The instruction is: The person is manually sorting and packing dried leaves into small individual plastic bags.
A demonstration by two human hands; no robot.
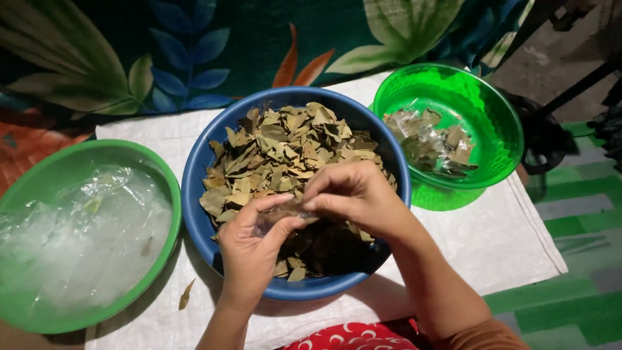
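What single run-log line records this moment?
left hand: holds small clear packet | right hand: pinches packet | below: round blue plastic bowl of dried leaves

Leaf-print cloth (194,52) behind a white woven mat (492,240); green-striped floor (570,298), dim light.

A home floor: white woven mat (492,246), leaf-print cloth (194,52), plastic basins (194,188).
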